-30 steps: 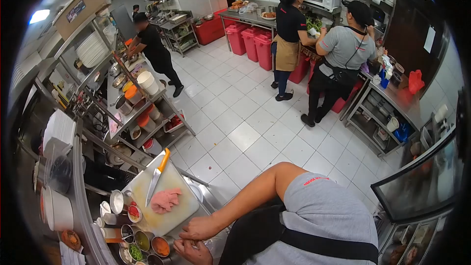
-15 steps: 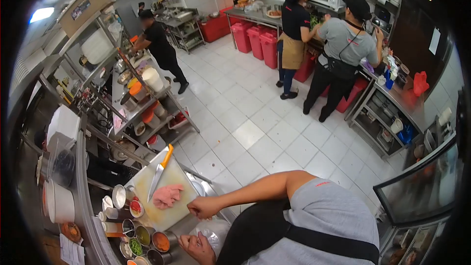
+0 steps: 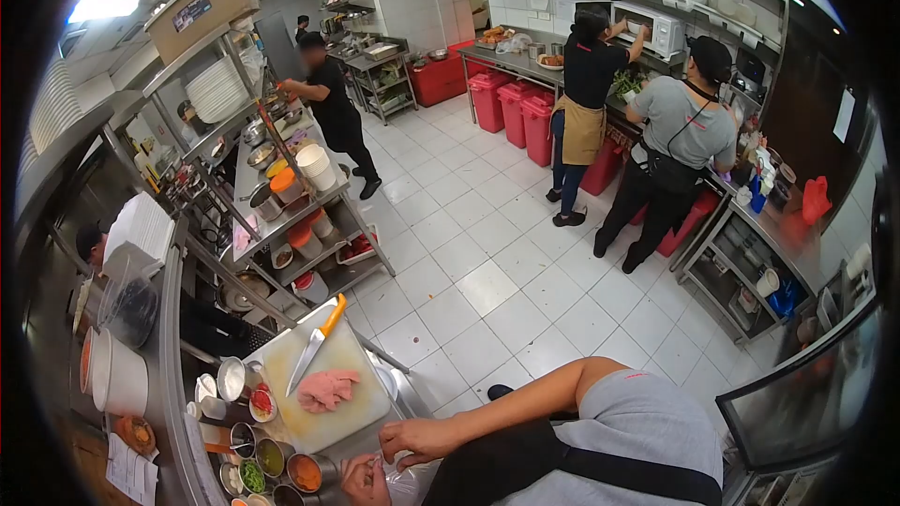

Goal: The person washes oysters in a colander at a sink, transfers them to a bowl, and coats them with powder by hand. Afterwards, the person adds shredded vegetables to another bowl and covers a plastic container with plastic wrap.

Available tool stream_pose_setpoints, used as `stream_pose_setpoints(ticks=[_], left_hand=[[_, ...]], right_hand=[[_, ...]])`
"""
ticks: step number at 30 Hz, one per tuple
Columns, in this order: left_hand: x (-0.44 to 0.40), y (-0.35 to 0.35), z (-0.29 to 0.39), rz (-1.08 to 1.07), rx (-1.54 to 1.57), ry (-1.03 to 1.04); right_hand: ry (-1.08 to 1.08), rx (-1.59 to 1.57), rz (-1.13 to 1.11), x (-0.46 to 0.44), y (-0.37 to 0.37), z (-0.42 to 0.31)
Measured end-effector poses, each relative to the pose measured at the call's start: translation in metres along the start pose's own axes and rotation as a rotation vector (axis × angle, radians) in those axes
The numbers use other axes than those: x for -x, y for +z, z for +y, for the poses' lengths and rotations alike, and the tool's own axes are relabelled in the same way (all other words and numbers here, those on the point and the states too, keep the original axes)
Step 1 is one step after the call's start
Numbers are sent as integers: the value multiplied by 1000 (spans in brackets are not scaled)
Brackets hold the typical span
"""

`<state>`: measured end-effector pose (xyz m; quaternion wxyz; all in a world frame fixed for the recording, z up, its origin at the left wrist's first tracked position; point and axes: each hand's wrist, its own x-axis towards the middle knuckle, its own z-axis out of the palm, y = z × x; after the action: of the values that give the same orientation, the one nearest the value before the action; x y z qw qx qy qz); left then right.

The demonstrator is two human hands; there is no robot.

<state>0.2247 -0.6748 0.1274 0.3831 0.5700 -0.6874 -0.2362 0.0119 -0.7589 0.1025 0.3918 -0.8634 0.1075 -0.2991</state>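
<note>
At the bottom of the head view, a clear plastic bag (image 3: 411, 484) hangs below my hands, against the dark apron. My left hand (image 3: 364, 482) is closed on the bag's edge. My right hand (image 3: 419, 440) bends over the bag from above, its fingers curled together at the bag's top. Just beyond lies a white cutting board (image 3: 361, 407) with a piece of raw pink meat (image 3: 327, 390) on it. A knife (image 3: 316, 342) with an orange handle rests near the board's far edge, its blade beside the meat. What the bag contains cannot be made out.
Metal containers with orange food (image 3: 305, 473) and chopped greens (image 3: 252, 477) stand left of my hands. A steel shelf unit (image 3: 352, 222) holds pots beyond the board. Two co-workers (image 3: 689, 122) stand at the back counter by a microwave (image 3: 647, 30). Another person (image 3: 330, 98) works further left.
My right hand has moved from beside the board down to the bag, close to my left hand. The view has tilted up slightly. A co-worker now has both hands at the microwave.
</note>
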Motion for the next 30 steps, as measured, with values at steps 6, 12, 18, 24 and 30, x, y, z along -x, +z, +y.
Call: stream_pose_setpoints(ticks=[6, 12, 18, 24, 30], left_hand=[[-10, -13, 22, 46, -81, 195], [-8, -6, 18, -8, -52, 137], [-14, 4, 9, 236, -88, -158], [-16, 7, 15, 284, -188, -100], [-13, -43, 32, 14, -17, 181]], right_hand=[[-5, -108, 105, -11, 6, -22], [173, -133, 17, -12, 11, -23], [48, 35, 157, -10, 9, -27], [89, 51, 78, -29, 17, -1], [-67, -93, -142, -56, -25, -11]])
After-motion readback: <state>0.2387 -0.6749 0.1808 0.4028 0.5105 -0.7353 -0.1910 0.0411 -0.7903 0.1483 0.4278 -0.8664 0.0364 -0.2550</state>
